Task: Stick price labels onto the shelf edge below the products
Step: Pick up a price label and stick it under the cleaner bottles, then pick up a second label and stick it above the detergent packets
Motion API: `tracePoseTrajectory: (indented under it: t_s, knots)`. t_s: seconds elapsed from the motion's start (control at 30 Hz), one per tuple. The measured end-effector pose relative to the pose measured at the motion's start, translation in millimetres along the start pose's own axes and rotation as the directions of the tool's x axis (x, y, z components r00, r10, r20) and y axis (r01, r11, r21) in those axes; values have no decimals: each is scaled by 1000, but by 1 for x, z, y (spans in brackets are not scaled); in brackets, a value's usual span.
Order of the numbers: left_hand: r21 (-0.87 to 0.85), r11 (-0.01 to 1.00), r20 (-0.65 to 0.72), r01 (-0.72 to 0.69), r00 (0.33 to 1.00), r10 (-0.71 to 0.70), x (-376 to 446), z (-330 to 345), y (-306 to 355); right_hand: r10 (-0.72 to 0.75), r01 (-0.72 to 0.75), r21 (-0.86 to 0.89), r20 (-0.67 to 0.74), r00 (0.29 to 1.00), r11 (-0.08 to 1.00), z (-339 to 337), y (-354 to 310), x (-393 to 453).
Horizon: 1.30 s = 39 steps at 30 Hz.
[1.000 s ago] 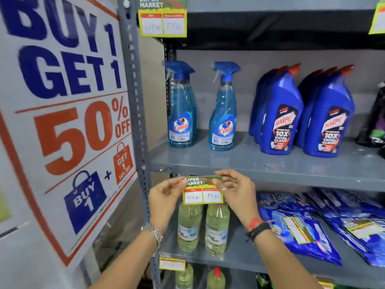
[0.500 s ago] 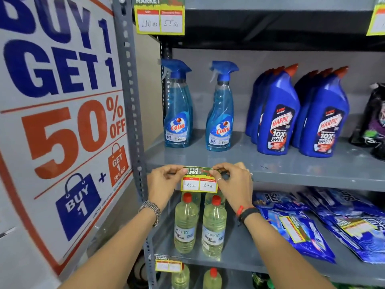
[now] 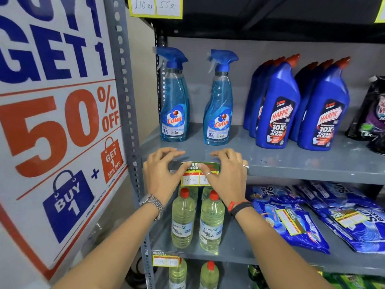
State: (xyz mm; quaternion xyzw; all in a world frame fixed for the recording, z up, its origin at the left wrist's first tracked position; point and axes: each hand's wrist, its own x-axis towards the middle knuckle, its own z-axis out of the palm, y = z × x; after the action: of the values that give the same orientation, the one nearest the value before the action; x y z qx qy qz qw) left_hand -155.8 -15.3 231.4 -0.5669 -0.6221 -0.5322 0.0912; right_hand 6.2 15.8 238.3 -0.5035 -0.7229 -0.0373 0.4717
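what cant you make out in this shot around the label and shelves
Head view only:
- Price label: second price box covered by the right hand; header partly under both thumbs.
- Lower label: figures too small and blurred.
- Top label: header cut off by the frame edge.
- Left hand: hides the shelf edge beside the label.
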Motion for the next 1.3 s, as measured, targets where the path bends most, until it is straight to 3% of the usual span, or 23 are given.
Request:
tracePoseTrajectory:
  t_s: [0.1, 0.3, 0.53, 0.93, 1.0, 1.07, 1.13, 1.17, 1.23, 1.3]
  knots:
    - [-13, 998, 142, -62, 988, 63, 10, 5, -1, 41, -40, -24, 45, 998, 999, 9, -4, 4]
    - [-70, 997, 218, -34, 975, 49, 21, 6, -1, 64, -66, 54, 44, 997, 996, 12, 4, 4]
    - [-66, 997, 250, -36, 967, 51, 24, 4, -1, 134, -174, 230, 178, 975, 958, 2, 18, 9]
    - [-169, 979, 281, 111, 958, -60, 23, -1, 0, 45, -109, 298, 213, 976, 948, -3, 23, 8]
    - [-293, 944, 224, 153, 971, -88, 18, 0, 3, -3, -108, 361, 293, 956, 926, -15, 30, 10]
    - [-425, 893, -51, 147, 981, -186, 1, 8, 10, -88, -86, 428, 369, 925, 900, -27, 39, 8]
    - [-531, 836, -348, 138, 864, -364, -30, 27, 21, -156, -22, 431, 373, 915, 902, -37, 57, -3]
    - [-574, 804, -405, 155, 800, -443, -50, 42, 23, -182, 45, 392, 321, 929, 919, -39, 66, -13]
    - [-614, 749, -369, 248, 749, -551, -92, 79, 32, -223, 172, 291, 150, 963, 941, -42, 95, -39]
    - [-567, 718, -237, 403, 756, -611, -134, 125, 44, -215, 196, 228, 61, 975, 954, -44, 139, -69]
